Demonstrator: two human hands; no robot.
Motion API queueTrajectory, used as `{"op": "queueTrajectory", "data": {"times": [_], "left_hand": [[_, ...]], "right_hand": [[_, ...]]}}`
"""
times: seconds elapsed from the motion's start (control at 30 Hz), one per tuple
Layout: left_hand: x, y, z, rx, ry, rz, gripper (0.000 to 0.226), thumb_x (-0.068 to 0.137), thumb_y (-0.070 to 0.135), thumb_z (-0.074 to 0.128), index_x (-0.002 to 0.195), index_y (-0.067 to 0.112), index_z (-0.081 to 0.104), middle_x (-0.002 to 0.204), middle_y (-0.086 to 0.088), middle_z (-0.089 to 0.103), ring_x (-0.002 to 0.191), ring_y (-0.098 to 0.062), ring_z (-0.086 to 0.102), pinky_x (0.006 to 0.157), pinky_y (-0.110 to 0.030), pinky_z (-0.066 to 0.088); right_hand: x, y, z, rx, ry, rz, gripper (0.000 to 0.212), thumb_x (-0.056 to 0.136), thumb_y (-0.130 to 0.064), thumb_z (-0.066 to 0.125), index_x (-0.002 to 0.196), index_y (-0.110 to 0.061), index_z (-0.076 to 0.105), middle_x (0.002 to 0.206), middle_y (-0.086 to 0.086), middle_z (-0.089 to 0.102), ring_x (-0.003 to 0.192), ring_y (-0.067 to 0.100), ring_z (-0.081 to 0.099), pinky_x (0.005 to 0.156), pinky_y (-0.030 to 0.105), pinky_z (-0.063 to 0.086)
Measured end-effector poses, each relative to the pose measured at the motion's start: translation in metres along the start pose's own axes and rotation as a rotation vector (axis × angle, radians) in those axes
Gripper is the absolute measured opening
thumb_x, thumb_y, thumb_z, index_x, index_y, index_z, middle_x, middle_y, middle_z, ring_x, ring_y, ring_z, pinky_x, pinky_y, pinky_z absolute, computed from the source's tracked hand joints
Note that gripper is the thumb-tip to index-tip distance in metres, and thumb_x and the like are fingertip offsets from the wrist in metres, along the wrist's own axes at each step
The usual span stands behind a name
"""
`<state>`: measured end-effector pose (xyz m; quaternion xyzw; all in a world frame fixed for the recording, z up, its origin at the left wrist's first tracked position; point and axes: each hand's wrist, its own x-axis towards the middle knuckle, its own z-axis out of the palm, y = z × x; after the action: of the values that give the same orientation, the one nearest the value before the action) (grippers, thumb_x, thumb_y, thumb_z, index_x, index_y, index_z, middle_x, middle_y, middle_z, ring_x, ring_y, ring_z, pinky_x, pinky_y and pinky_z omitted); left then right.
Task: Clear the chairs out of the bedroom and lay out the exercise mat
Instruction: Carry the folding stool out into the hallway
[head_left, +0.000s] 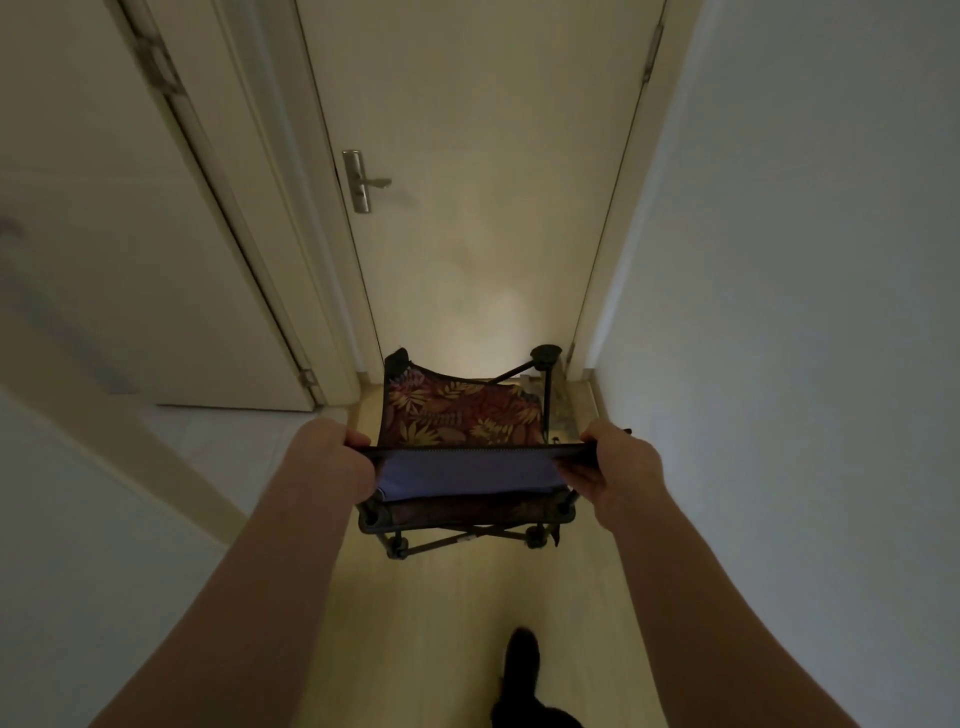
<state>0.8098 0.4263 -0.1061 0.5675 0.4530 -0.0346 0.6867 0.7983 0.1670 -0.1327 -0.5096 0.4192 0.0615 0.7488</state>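
A small folding camp chair (462, 415) with a leaf-patterned fabric seat, a purple-blue back panel and a black frame hangs in front of me, low over the floor. My left hand (332, 457) grips the left end of its top edge. My right hand (618, 467) grips the right end. Both arms reach forward with the chair between them. No exercise mat is in view.
I stand in a narrow dim corridor. A closed cream door (467, 208) with a metal lever handle (363, 182) is straight ahead. Another door (130, 260) is on the left, a plain wall (805, 312) on the right. My dark-socked foot (522, 660) is on the pale wood floor (441, 623).
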Motion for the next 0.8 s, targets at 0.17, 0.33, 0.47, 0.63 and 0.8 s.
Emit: {"op": "queueTrajectory", "data": {"times": [0.17, 0.33, 0.47, 0.63, 0.8], "left_hand": [[0.070, 0.035, 0.056, -0.024, 0.136, -0.039, 0.040, 0.086, -0.003, 0.060, 0.060, 0.027, 0.055, 0.071, 0.003, 0.050, 0.061, -0.010, 0.047, 0.065, -0.017, 0.042], [0.144, 0.090, 0.123, -0.149, 0.159, -0.214, 0.033, 0.091, 0.000, 0.048, 0.059, 0.003, 0.056, 0.087, -0.012, 0.047, 0.083, -0.028, 0.047, 0.083, -0.031, 0.049], [0.188, 0.134, 0.159, -0.138, 0.153, -0.269, 0.029, 0.090, -0.004, 0.046, 0.063, 0.004, 0.046, 0.090, -0.009, 0.049, 0.067, -0.024, 0.041, 0.075, -0.030, 0.048], [0.247, 0.178, 0.189, -0.177, 0.199, -0.309, 0.030, 0.092, -0.004, 0.047, 0.064, 0.006, 0.045, 0.083, -0.007, 0.046, 0.076, -0.025, 0.048, 0.087, -0.034, 0.046], [0.322, 0.216, 0.222, -0.220, 0.252, -0.391, 0.025, 0.089, -0.006, 0.048, 0.065, 0.002, 0.046, 0.090, -0.011, 0.048, 0.079, -0.027, 0.049, 0.089, -0.037, 0.050]], "right_hand": [[0.084, -0.037, 0.053, 0.002, -0.001, -0.001, 0.002, 0.089, -0.004, 0.059, 0.090, -0.005, 0.057, 0.097, 0.018, 0.064, 0.094, 0.032, 0.068, 0.080, 0.047, 0.061], [0.170, -0.084, 0.116, 0.003, -0.033, 0.058, 0.007, 0.088, -0.003, 0.060, 0.093, -0.006, 0.056, 0.103, 0.019, 0.062, 0.096, 0.034, 0.068, 0.079, 0.048, 0.061], [0.219, -0.120, 0.164, 0.004, -0.049, 0.070, 0.010, 0.087, -0.003, 0.060, 0.095, -0.005, 0.056, 0.105, 0.022, 0.063, 0.094, 0.036, 0.068, 0.072, 0.046, 0.062], [0.275, -0.153, 0.229, -0.018, -0.085, 0.096, 0.011, 0.087, -0.004, 0.058, 0.097, -0.005, 0.056, 0.107, 0.021, 0.063, 0.094, 0.035, 0.068, 0.073, 0.045, 0.061], [0.328, -0.172, 0.288, -0.023, -0.053, 0.141, 0.012, 0.089, -0.003, 0.059, 0.100, -0.005, 0.056, 0.110, 0.022, 0.061, 0.096, 0.036, 0.068, 0.078, 0.047, 0.061]]}}
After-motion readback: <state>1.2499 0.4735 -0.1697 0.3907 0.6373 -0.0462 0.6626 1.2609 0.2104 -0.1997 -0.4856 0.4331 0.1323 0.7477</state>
